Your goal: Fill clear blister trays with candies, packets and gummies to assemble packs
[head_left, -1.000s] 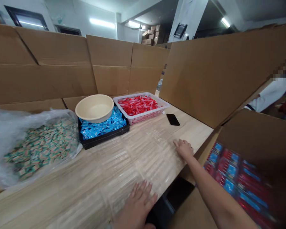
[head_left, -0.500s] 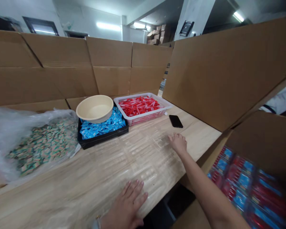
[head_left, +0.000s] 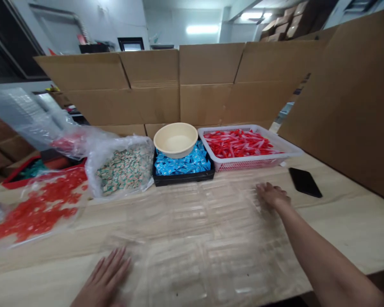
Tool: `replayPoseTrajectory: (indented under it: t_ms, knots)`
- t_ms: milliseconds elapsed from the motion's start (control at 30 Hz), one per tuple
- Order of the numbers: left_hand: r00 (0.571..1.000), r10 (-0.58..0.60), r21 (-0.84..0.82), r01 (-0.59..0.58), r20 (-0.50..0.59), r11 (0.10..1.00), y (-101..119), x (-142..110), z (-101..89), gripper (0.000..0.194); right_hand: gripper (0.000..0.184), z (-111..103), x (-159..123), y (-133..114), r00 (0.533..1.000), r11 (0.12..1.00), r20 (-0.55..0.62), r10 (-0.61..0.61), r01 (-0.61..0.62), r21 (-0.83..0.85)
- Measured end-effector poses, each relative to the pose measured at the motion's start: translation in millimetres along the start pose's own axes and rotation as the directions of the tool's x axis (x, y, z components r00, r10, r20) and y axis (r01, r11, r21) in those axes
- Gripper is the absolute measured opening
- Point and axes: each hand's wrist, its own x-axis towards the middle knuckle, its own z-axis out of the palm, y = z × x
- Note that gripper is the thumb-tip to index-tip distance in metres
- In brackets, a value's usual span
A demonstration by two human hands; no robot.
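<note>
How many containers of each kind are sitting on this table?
Clear plastic bags: 2, the bag of green-and-beige sachets and the bag of red pieces
Cream bowl: 1
White plastic basket: 1
Black tray: 1
Total: 5

Along the counter (head_left: 345, 230)'s far edge, a cream bowl (head_left: 176, 140) sits on blue sachets (head_left: 182, 165) in a black tray (head_left: 182, 181). Just right of the tray stands a white basket (head_left: 249, 165) of red sticks (head_left: 240, 143), with a black phone (head_left: 305, 182) beside it. Left of the tray slumps a clear bag (head_left: 121, 170) of green-and-beige sachets; nearer the left edge lies a bag (head_left: 35, 209) of red pieces. Cardboard flaps (head_left: 208, 85) rise behind, with stacked boxes (head_left: 284, 25) beyond.
</note>
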Motion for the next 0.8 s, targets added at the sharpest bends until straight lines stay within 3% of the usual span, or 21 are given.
replayPoseTrajectory:
  t_ms: [133, 200, 267, 333, 367, 400, 433, 467, 500, 533, 567, 600, 633, 733, 800]
  knots:
    - [0.975, -0.180, -0.004, 0.181, -0.127, 0.983, 31.8, 18.8, 13.7, 0.069, 0.061, -2.9, -8.6, -9.3, 1.000, 0.999, -0.004, 0.000, -0.001, -0.044]
    - [0.962, -0.241, -0.042, 0.237, -0.130, 0.971, 43.1, 22.1, 16.5, 0.065, 0.058, -8.6, -24.6, -27.3, 0.996, 0.996, -0.084, -0.010, 0.003, -0.092]
    - [0.959, -0.259, -0.084, 0.251, -0.112, 0.964, 48.8, 23.2, 14.3, 0.059, 0.054, -13.3, -58.2, -56.7, 0.973, 0.985, -0.193, -0.130, 0.104, -0.141]
    - [0.960, -0.262, -0.132, 0.247, -0.104, 0.960, 47.0, 27.9, 6.7, 0.053, 0.047, -13.2, -113.6, -90.6, 0.893, 0.919, -0.226, -0.390, 0.362, -0.157]
    - [0.958, -0.269, -0.161, 0.250, -0.105, 0.955, 42.9, 33.2, 1.5, 0.050, 0.043, -10.7, -148.4, -105.9, 0.815, 0.835, -0.178, -0.551, 0.536, -0.127]
    - [0.954, -0.281, -0.194, 0.257, -0.106, 0.947, 36.9, 40.9, -4.1, 0.047, 0.040, -6.7, -186.0, -118.3, 0.707, 0.719, -0.140, -0.693, 0.692, -0.067]
    - [0.950, -0.295, -0.231, 0.266, -0.104, 0.936, 29.3, 50.8, -9.3, 0.045, 0.038, -1.5, -224.3, -127.0, 0.539, 0.540, -0.076, -0.839, 0.842, 0.007]
    - [0.947, -0.306, -0.273, 0.270, -0.097, 0.923, 20.9, 62.4, -13.5, 0.044, 0.041, 4.3, -260.8, -131.9, 0.342, 0.341, 0.003, -0.940, 0.936, 0.088]
    - [0.949, -0.302, -0.314, 0.261, -0.088, 0.913, 12.4, 74.9, -16.3, 0.044, 0.048, 10.3, -293.2, -133.3, 0.177, 0.186, 0.068, -0.982, 0.971, 0.150]
    - [0.955, -0.288, -0.351, 0.246, -0.073, 0.903, 4.5, 87.2, -17.4, 0.044, 0.056, 15.8, -319.8, -131.9, 0.071, 0.092, 0.118, -0.991, 0.978, 0.188]
    - [0.961, -0.272, -0.384, 0.232, -0.052, 0.894, -2.3, 98.4, -16.6, 0.045, 0.061, 20.5, -339.4, -128.7, 0.008, 0.042, 0.153, -0.988, 0.974, 0.223]
    - [0.967, -0.254, -0.412, 0.221, -0.028, 0.884, -7.5, 107.5, -14.5, 0.045, 0.065, 24.2, -351.7, -124.8, -0.010, 0.032, 0.178, -0.984, 0.971, 0.235]
    - [0.972, -0.237, -0.437, 0.212, -0.003, 0.874, -11.3, 114.2, -11.2, 0.045, 0.065, 26.9, -357.2, -121.1, 0.002, 0.047, 0.192, -0.981, 0.972, 0.231]
    - [0.985, -0.168, -0.497, 0.169, 0.047, 0.851, -16.4, 120.8, -1.4, 0.042, 0.061, 32.2, -347.0, -115.6, 0.077, 0.105, 0.185, -0.980, 0.984, 0.144]
    - [0.990, -0.136, -0.524, 0.134, 0.036, 0.841, -17.3, 122.1, 0.2, 0.040, 0.062, 37.7, -332.9, -117.1, 0.035, 0.046, 0.159, -0.987, 0.997, 0.067]
